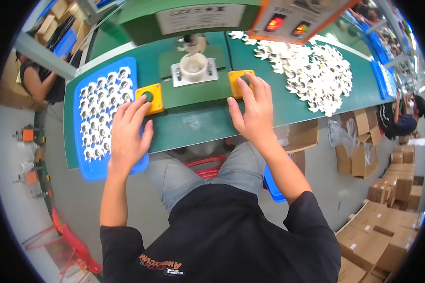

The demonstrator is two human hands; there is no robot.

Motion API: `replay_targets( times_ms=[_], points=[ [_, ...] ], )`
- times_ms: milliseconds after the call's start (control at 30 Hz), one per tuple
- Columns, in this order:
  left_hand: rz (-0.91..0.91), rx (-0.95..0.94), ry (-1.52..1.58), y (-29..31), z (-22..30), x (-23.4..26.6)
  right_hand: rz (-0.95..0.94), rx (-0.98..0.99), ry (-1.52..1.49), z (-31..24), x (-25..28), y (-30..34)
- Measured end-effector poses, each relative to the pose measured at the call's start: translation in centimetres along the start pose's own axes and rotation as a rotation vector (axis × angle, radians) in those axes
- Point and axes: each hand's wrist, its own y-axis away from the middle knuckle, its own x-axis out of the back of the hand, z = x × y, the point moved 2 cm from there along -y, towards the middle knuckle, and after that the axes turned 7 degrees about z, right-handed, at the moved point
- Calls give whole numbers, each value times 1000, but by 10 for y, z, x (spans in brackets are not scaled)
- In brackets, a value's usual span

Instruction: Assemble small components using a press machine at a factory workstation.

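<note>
My left hand rests over the left yellow button box, fingertips at its green button. On the other side, my right hand reaches the right yellow button box, a finger on its button, which is mostly hidden. Both hands have their fingers stretched out and hold nothing. Between the boxes stands a green press with a round white holder under its metal ram. What sits inside the holder is too small to make out.
Left of the press, a blue tray carries rows of small white plastic parts. A heap of similar white parts lies at the right. An orange control box with lit switches hangs above. Cardboard boxes stand at the lower right.
</note>
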Motion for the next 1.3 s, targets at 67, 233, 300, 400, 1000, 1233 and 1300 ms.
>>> replay_targets(
  times_ms=[67,233,300,400,1000,1233,1300],
  points=[
    [-4,-5,-51,1,2,-3,-57,-19,24,20,-3,4],
    [-46,14,-92,-4,13,-7,-50,-31,-40,22,-5,6],
    [-41,32,-106,-5,16,-10,-18,-34,-68,35,-6,11],
    [-16,19,-117,-7,24,-11,-8,-25,-75,41,-1,9],
    [187,186,59,-9,19,-19,-300,-134,552,193,28,-46],
    [213,203,63,-17,21,-19,-339,-106,571,184,28,-51],
    [212,190,110,-25,25,-18,-315,-102,538,192,27,-50]
  ],
)
